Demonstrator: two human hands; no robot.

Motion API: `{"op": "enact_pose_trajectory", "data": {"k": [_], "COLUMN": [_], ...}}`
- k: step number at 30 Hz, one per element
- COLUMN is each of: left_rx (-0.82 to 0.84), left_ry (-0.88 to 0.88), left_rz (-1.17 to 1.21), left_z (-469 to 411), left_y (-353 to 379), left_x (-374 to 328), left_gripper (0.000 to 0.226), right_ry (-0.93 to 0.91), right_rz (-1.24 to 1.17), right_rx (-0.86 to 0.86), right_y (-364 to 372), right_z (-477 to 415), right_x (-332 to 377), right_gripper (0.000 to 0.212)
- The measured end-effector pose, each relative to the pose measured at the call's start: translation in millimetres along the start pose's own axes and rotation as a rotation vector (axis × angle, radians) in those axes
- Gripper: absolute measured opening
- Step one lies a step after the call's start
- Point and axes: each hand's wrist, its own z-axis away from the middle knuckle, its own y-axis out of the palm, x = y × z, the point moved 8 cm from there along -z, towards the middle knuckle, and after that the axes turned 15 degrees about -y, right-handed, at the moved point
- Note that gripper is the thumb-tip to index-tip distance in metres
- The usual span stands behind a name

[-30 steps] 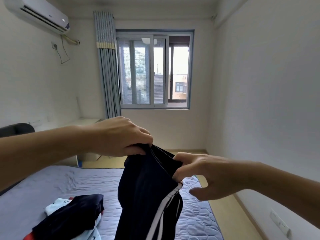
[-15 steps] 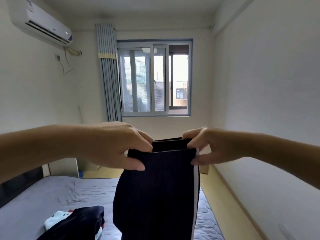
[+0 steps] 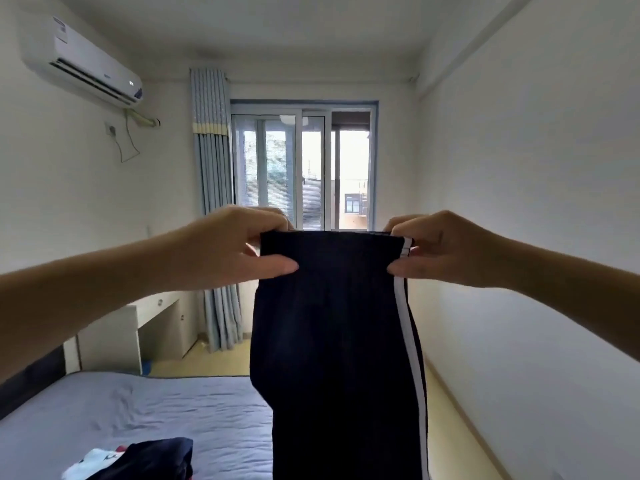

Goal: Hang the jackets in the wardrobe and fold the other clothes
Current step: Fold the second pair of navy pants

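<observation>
A pair of dark navy trousers [image 3: 332,341] with a white side stripe hangs in the air in front of me, its waistband stretched level. My left hand [image 3: 235,247] pinches the waistband's left corner. My right hand [image 3: 446,247] pinches the right corner, beside the stripe. The legs drop straight down past the bottom of the view. On the bed [image 3: 121,410] at the lower left lies a pile of clothes [image 3: 138,460], dark navy cloth over a white piece. No jacket or wardrobe is in sight.
The bed with its grey cover fills the lower left. A white desk [image 3: 138,327] stands against the left wall, a grey curtain [image 3: 214,202] and a window [image 3: 301,168] behind it. A strip of wooden floor [image 3: 446,427] runs along the right wall.
My right hand moved from the bunched cloth up to the waistband's right corner. Both hands rose and spread apart, pulling the waistband flat and wide. The view tilted upward.
</observation>
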Motion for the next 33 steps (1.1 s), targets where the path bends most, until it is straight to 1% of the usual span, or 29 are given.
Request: {"op": "enact_pose_trajectory", "data": {"k": [3,4,5,7,8,10,11,12,14,16,17,19,21,24,26,28,33], "left_rx": [-0.083,-0.073,-0.020,0.174,0.285,0.451,0.484,0.480,0.412,0.299,0.223,0.041,-0.125,-0.308,-0.365,-0.377,-0.320], "left_ry": [-0.099,-0.132,-0.177,-0.329,-0.408,-0.522,-0.578,-0.636,-0.723,-0.743,-0.723,-0.641,-0.559,-0.449,-0.409,-0.384,-0.315], "left_rz": [0.065,0.100,0.152,0.270,0.296,0.232,0.159,0.069,-0.109,-0.213,-0.248,-0.314,-0.324,-0.315,-0.289,-0.274,-0.239], "left_z": [-17.9,-23.7,-29.2,-39.9,-45.5,-60.6,-71.4,-83.6,-110.2,-137.8,-151.8,-178.4,-193.9,-199.9,-196.1,-188.7,-148.7], "left_y": [0.7,2.6,6.2,19.5,28.7,50.5,63.9,78.4,105.8,124.4,125.4,108.9,82.3,49.0,40.0,42.0,83.1], "left_x": [10.4,14.7,20.8,38.5,49.3,73.3,90.0,108.6,144.6,172.9,183.4,195.0,195.2,189.4,190.0,192.3,197.5], "left_gripper": [0.021,0.023,0.026,0.036,0.038,0.030,0.023,0.020,0.021,0.022,0.022,0.022,0.019,0.012,0.011,0.012,0.014], "right_ry": [0.056,0.109,0.181,0.409,0.516,0.655,0.700,0.736,0.799,0.798,0.775,0.695,0.590,0.467,0.414,0.390,0.407], "right_rz": [-0.118,-0.166,-0.224,-0.361,-0.412,-0.442,-0.409,-0.336,-0.121,0.084,0.175,0.318,0.421,0.513,0.551,0.572,0.522], "right_rx": [-0.168,-0.209,-0.215,-0.121,-0.047,0.075,0.111,0.126,0.109,0.085,0.053,-0.090,-0.228,-0.328,-0.339,-0.333,-0.309], "right_y": [-9.2,-11.3,-11.4,-4.9,0.5,14.6,25.5,37.9,61.0,77.1,77.3,59.6,36.3,11.6,6.2,10.0,53.6], "right_z": [1.8,3.9,6.1,10.7,12.7,13.7,13.6,13.1,11.3,3.8,-3.3,-22.1,-42.6,-68.0,-76.4,-74.9,-32.8], "right_x": [-9.0,-15.5,-25.3,-50.6,-64.3,-95.8,-114.8,-136.4,-181.9,-223.6,-240.4,-260.8,-263.4,-252.6,-244.5,-239.1,-228.3], "right_gripper": [0.031,0.038,0.045,0.058,0.058,0.051,0.046,0.043,0.039,0.034,0.032,0.029,0.028,0.028,0.029,0.028,0.030]}}
